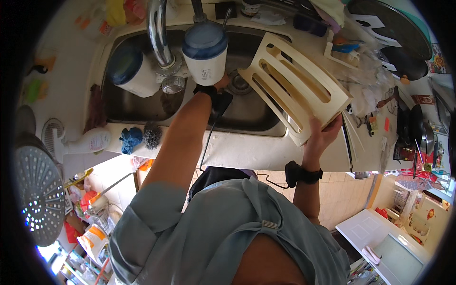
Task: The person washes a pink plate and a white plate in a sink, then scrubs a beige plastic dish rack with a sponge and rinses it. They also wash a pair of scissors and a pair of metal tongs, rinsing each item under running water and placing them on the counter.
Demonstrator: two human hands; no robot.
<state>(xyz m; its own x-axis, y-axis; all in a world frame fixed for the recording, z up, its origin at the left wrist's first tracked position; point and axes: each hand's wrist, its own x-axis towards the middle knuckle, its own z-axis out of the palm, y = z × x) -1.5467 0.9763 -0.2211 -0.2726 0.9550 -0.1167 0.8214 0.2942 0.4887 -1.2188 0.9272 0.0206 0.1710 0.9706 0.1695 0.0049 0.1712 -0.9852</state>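
Observation:
A cream slotted plastic rack point(299, 82) is tilted over the right sink basin point(256, 123). My right hand point(326, 130) grips its near lower corner. My left hand point(222, 83) reaches over the sink and is mostly hidden beneath a white canister with a blue top point(206, 67), so I cannot tell what its fingers hold. A second white canister with a blue top point(137, 76) is on the other side of the chrome faucet point(156, 34). Below my left hand, the drain point(240, 82) shows in the right basin.
A blue scrubbing cloth point(130, 140), a steel-wool scourer point(152, 136) and a white spray bottle point(89, 140) lie along the front left counter. Plastic bags point(367, 85) and a small white tray point(342, 53) crowd the right side. Black cables hang from both wrists.

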